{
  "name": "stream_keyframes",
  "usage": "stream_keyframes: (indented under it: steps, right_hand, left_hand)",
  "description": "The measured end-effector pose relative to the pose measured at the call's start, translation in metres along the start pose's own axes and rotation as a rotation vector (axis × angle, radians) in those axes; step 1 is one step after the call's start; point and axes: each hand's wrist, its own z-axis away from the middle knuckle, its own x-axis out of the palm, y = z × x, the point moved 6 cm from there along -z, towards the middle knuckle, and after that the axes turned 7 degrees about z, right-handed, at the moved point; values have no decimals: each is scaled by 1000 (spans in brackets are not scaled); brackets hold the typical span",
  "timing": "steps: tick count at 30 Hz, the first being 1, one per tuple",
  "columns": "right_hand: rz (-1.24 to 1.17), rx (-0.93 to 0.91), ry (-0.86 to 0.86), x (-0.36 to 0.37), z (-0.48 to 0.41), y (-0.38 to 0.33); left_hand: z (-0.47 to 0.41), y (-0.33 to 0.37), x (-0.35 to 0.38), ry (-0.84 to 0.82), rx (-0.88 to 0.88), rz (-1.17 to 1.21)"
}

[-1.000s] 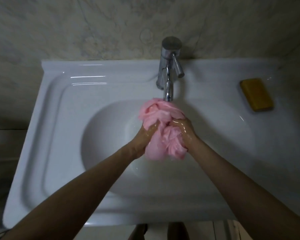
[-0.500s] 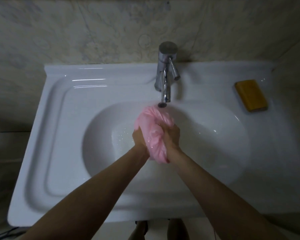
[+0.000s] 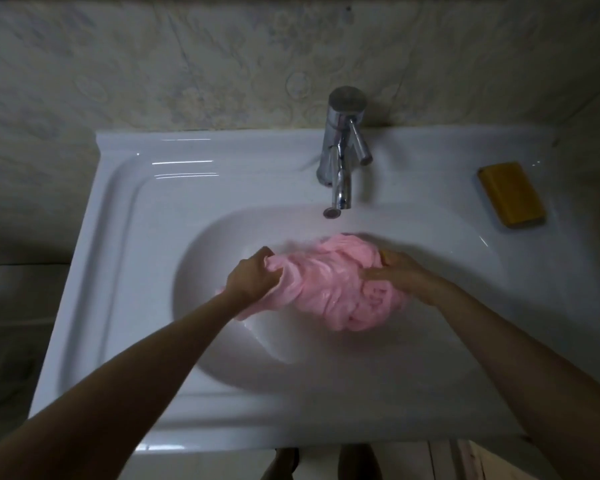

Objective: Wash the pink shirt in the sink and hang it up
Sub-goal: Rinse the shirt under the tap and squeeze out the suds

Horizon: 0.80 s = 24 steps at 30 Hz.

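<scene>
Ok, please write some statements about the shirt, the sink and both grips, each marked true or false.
1. The pink shirt lies bunched in the sink basin. True.
2. One grip is off the shirt. False: the left grip and the right grip both hold it, at opposite ends.
3. The yellow soap bar lies on the sink ledge, right of the faucet. True.
4. The shirt covers the faucet spout. False: it lies clear of the spout.

Dim, greyish light throughout. Streaks of glare on the sink (image 3: 174, 168) rim, upper left; bright glints on the chrome tap (image 3: 342, 147). Corners fall dark. Wide-angle bending at the edges; soft motion blur overall.
</scene>
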Motion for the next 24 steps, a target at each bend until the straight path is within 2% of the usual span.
stream_keyframes:
  steps: [1,2,3,4,6,8,9,10,12,13,14,15,17,19,21,24]
  right_hand:
    - [-91,52,82,-9,1,13]
    - [-162,85,157,-16,2,24]
    - [-224,141,223,-20,2,34]
    - [-260,194,278,-24,0,47]
    - [-168,339,383,-31,2,64]
    - [303,451,465,-40,13,66]
    - [560,444,518,-41,20,57]
    - [728,339,610,-39,26,43]
    - [769,-43,706,-17,37,8]
    - [724,-208,650,1,40,-7]
    - [695,-323,527,21,38,-8]
    - [707,-364,391,42,32,-9]
    - [775,-363,188,71,21,3]
    - [879,-312,108,78,16,20]
    - [962,-289,244,67,13,37]
    - [1063,-240,268,65,4,52]
  left_hand:
    - [-2,9,-11,219,139,93]
    - [-19,17,-3,254,371,246]
    - [-7,15,-11,222,521,349]
    - [0,14,-11,212,614,283]
    - [3,12,-12,348,612,103]
    - [0,11,-7,380,477,-194]
    - [2,16,-3,378,431,-307]
    - [10,24,-7,426,463,-378]
    - [33,55,-20,692,777,-368]
    - [47,72,-15,763,996,-317]
    - [58,88,-4,751,1170,-276]
    - [66,99,6,698,1238,-304]
    - [62,107,24,520,1184,-375]
    - [46,95,32,438,1071,-516]
    - [28,67,23,440,957,-454]
    - [5,16,6,475,804,-294]
